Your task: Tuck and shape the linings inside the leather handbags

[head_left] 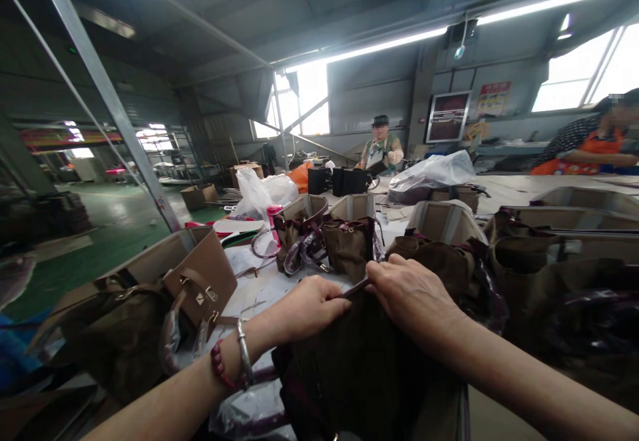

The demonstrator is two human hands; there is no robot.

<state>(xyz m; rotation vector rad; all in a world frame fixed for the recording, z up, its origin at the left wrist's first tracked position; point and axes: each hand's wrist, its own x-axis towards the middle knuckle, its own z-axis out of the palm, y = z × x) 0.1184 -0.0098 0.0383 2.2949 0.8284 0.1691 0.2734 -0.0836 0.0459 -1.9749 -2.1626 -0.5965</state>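
The wide table [259, 288] carried other bags [347, 247]. The dark bag [364, 361] was at the table's near side. Its cloth was probably soft and quite light (the rim [356, 289] seemed firmer, so better for holding). There, the left hand [312, 304] and the right hand [412, 294] both had fingers closed, pinching this rim.

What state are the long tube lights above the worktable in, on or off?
On: the tube lights glow bright white in a line overhead.

Handbags [348, 247] on a white table [257, 288]
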